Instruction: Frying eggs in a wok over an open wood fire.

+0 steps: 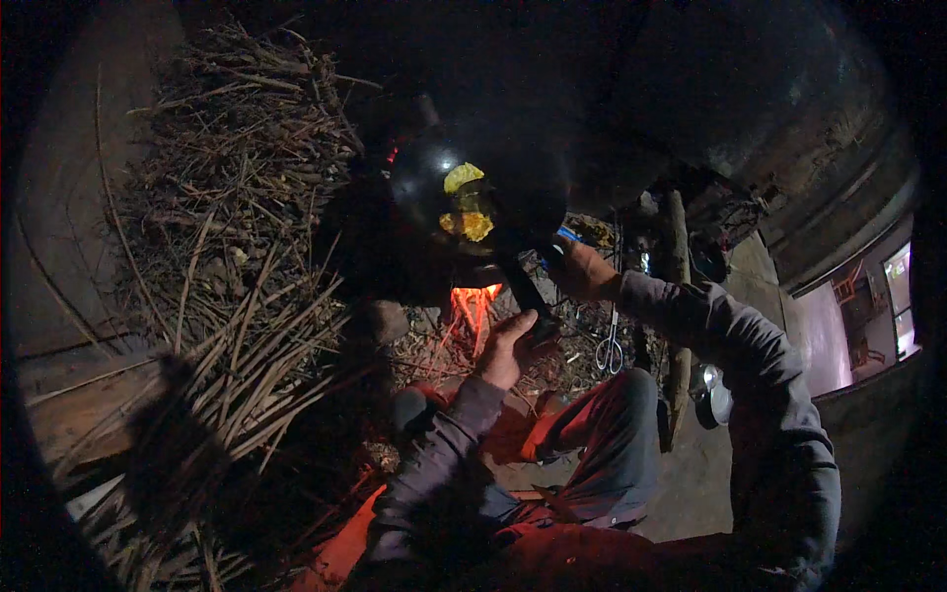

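Note:
My left hand grips the black handle of a dark, round wok. Inside the wok lie pieces of yellow food, which look like cooked egg. A dark shape crosses between the upper and lower yellow pieces; it may be a utensil, but the gloom hides its outline. My right hand, at the wok's near right side, is closed around something with a blue part. What that object is cannot be made out. Glowing red firewood burns under the wok's near edge.
Dry twigs and sticks are heaped along the left. Scissor-like metal handles show right of the fire. A wooden pole stands beyond, near a pale round bowl or lid. My bent knees are close below. A doorway opens far right.

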Demonstrator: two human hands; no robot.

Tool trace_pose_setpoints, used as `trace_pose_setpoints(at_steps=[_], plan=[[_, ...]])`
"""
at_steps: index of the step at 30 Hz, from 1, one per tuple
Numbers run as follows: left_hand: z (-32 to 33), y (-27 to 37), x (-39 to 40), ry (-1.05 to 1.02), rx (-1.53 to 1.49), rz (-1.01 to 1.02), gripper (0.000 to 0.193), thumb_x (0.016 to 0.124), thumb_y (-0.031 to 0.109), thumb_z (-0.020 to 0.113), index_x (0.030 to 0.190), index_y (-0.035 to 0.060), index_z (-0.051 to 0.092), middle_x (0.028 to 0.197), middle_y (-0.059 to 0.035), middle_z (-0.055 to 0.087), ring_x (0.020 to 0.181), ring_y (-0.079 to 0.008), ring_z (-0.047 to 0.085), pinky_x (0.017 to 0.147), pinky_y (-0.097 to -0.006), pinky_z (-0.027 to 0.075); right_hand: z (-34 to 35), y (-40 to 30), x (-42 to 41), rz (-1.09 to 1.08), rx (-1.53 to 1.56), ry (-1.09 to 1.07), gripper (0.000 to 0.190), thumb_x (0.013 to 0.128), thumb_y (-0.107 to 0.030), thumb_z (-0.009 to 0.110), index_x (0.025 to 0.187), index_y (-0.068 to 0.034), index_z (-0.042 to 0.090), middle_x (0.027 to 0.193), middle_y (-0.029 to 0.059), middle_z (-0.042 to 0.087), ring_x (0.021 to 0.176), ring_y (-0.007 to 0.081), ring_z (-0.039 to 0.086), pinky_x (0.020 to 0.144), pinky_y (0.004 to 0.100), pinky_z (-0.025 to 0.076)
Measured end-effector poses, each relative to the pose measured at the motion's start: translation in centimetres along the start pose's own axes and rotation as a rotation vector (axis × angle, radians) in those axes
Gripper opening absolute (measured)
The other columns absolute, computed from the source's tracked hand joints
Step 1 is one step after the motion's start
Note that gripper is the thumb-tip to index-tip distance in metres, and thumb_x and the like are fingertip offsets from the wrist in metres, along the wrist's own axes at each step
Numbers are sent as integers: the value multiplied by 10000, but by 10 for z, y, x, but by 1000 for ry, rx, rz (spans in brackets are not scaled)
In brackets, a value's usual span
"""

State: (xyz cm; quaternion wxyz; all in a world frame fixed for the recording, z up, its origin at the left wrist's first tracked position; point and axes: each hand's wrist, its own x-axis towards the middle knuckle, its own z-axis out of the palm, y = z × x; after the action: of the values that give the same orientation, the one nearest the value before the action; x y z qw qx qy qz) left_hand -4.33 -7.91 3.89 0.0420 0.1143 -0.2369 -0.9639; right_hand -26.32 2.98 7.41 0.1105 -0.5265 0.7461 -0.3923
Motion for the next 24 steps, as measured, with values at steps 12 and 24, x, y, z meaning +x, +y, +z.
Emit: trace_pose_setpoints(at_steps=[12,24], plan=[[-16,-8,13,-39,-107,-116,312,941,291,661,1106,25,661,1080,-132,705,969,-251,689,811,-421,591,-20,31,-29,266,-81,-101,349,997,-287,572,1269,-69,588,958,16,663,810,128,613,719,312,510],[-18,-12,17,-129,-131,-121,324,958,291,642,1130,17,649,1078,-159,700,964,-258,691,814,-409,588,-67,-8,-64,390,172,-131,270,974,-213,542,1230,-134,582,625,6,554,493,151,543,460,331,441]])
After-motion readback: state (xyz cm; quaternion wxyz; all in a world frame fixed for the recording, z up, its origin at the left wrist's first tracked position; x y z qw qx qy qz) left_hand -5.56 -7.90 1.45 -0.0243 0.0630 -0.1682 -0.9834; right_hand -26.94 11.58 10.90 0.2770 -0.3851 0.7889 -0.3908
